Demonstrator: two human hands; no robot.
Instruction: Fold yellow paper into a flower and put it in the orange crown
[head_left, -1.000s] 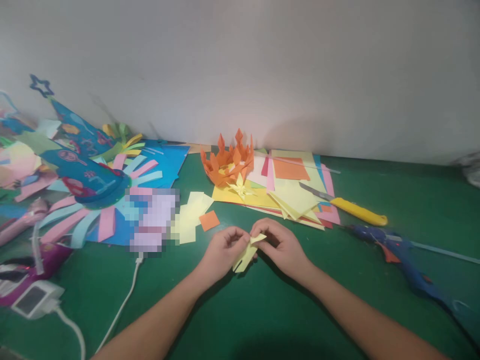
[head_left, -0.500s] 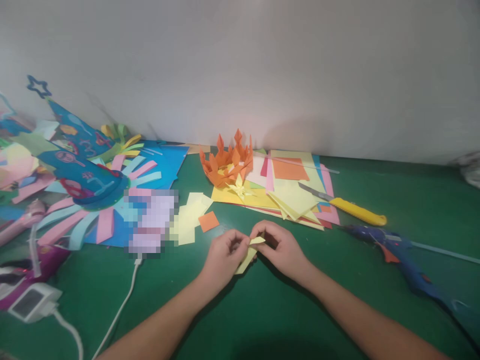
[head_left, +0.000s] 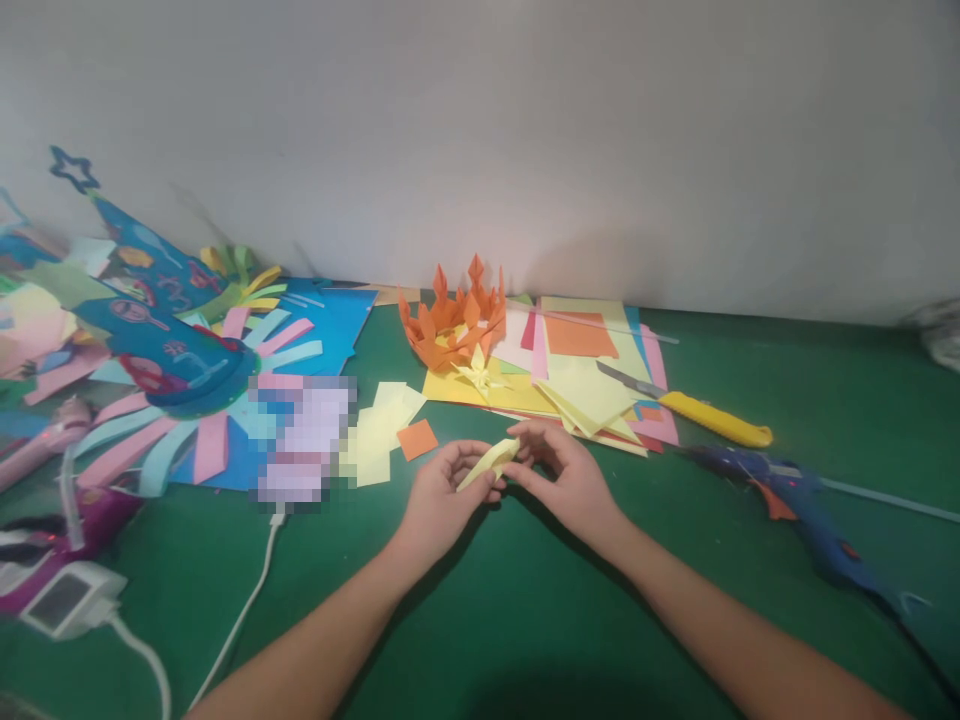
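Between my hands is a pale yellow folded paper (head_left: 489,464), narrow and slanting up to the right. My left hand (head_left: 444,495) grips its lower part, thumb in front and fingers behind. The fingertips of my right hand (head_left: 564,477) pinch the upper right end. Just beyond my hands, a pale yellow paper flower (head_left: 480,374) lies on a yellow sheet (head_left: 442,388). Behind the flower stands an orange folded-paper crown (head_left: 454,325). An orange paper square (head_left: 417,439) and pale yellow squares (head_left: 367,449) rest to the left of my hands.
At right lie a yellow utility knife (head_left: 716,418), blade out, and a blue glue gun (head_left: 810,530). Colored sheets (head_left: 589,390) are stacked behind. Decorated blue cone hats (head_left: 169,345), a blurred-out object (head_left: 304,440) and a white cable (head_left: 259,580) occupy the left.
The folded paper has been turned so its long side faces up. My right fingers have opened slightly and moved to its upper end; the small flap no longer sticks out.
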